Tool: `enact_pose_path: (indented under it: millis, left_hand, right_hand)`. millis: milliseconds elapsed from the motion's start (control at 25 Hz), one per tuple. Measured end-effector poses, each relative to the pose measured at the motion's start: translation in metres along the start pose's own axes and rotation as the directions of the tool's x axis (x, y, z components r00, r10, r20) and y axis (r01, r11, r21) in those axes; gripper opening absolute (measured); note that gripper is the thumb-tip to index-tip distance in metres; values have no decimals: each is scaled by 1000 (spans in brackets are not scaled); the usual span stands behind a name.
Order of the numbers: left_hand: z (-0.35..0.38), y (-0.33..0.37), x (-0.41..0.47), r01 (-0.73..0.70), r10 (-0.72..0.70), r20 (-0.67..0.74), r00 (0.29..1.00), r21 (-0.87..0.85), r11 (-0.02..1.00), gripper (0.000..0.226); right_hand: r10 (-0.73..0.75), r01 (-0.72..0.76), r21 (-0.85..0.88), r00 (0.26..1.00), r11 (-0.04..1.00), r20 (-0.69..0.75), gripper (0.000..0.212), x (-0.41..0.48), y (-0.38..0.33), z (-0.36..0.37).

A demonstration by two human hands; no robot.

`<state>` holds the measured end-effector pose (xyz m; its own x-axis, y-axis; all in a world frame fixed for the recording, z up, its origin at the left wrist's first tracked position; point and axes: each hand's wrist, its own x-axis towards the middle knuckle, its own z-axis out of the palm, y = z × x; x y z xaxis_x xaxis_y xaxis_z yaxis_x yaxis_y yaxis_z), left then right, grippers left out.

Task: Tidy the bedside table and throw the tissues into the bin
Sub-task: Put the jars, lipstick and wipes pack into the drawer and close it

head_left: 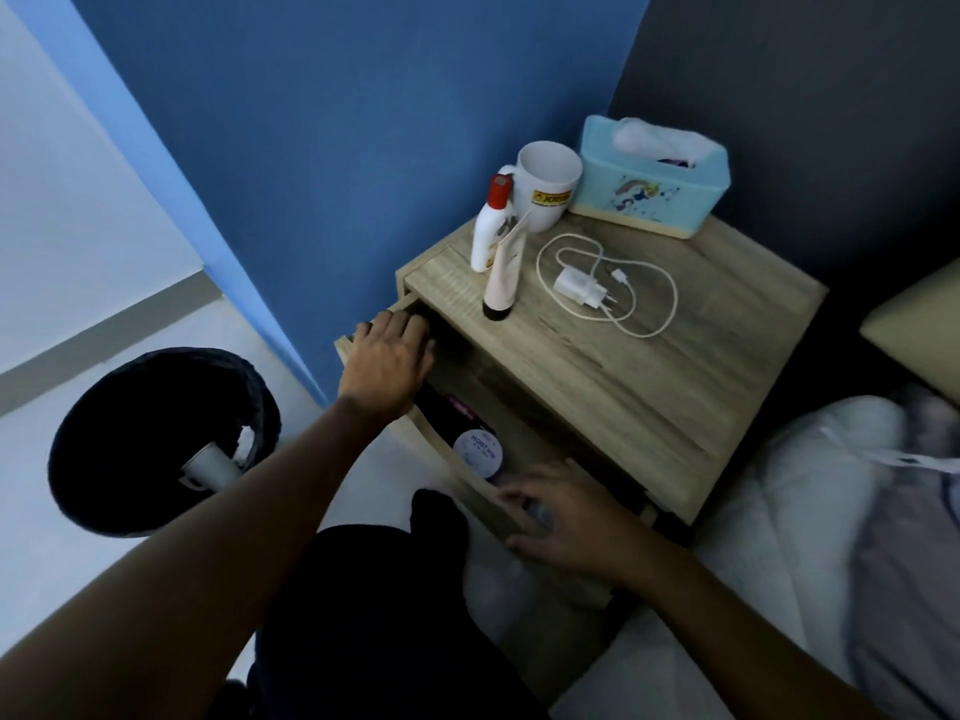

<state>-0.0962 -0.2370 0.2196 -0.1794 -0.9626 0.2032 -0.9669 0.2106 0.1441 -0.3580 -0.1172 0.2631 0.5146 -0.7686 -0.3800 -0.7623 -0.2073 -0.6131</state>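
Observation:
The wooden bedside table (pixel 649 356) stands against the blue wall with its drawer (pixel 467 480) pulled out. My left hand (pixel 387 358) curls over the drawer's far front corner. My right hand (pixel 563 517) rests on the drawer's near front edge, fingers spread, holding nothing loose. Inside the drawer lie a round white tin (pixel 478 449) and a dark packet (pixel 447 413). On the tabletop stand a white bottle with a red cap (pixel 491 226), a tube (pixel 504 275), a white mug (pixel 548 184), a white charger with its cable (pixel 587 288) and a light blue tissue box (pixel 654 176).
A black-lined bin (pixel 156 439) stands on the floor at the left, holding a white cup and crumpled white tissue. The bed with a white quilt (pixel 810 537) fills the right side. My dark-clothed knees (pixel 395 615) are just below the drawer.

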Motion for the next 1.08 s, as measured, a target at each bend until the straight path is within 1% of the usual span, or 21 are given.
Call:
enact_pose_path:
  millis: [40,80,120,200,280,360,480,600,720,840,1080]
  left_hand:
    - [-2,8,4,-10,10,-19,1000,12,1000,29]
    - [-3,17,8,-37,37,-38,999,9,999,30]
    - [-5,27,9,-85,84,-54,995,-11,996,30]
    - [-9,51,9,-225,222,-66,973,-51,973,29]
    - [-10,70,6,-349,348,-37,937,-63,935,33]
    - [-7,80,4,-405,408,31,912,-67,912,42]
    - [-2,82,1,-410,416,112,903,-73,909,49]
    - [0,82,-1,-399,403,144,904,-59,915,53]
    - [-1,86,0,-387,390,149,909,-51,921,55]
    - [-1,88,0,-378,383,143,912,-64,924,55]
    - [0,89,-1,-368,374,131,918,-71,927,55]
  right_hand:
    - [-18,12,-102,998,995,-53,47,-4,5,0]
    - [-14,-5,-173,993,985,-113,44,-6,11,0]
    - [9,-46,-210,985,977,-171,44,-8,14,-2]
    - [62,-125,-231,962,965,-265,45,-10,23,-5]
    - [76,-167,-241,935,956,-345,38,-9,26,-6]
    - [78,-195,-248,907,949,-414,33,-7,29,-4]
    - [101,-230,-228,878,946,-467,30,-4,34,-8]
    - [97,-229,-209,859,951,-503,26,-1,38,-14]
    - [88,-228,-191,831,955,-549,23,2,41,-15]
    - [83,-242,-197,805,950,-588,33,6,43,-14]
    - [62,-235,-221,806,947,-589,30,10,44,-20]
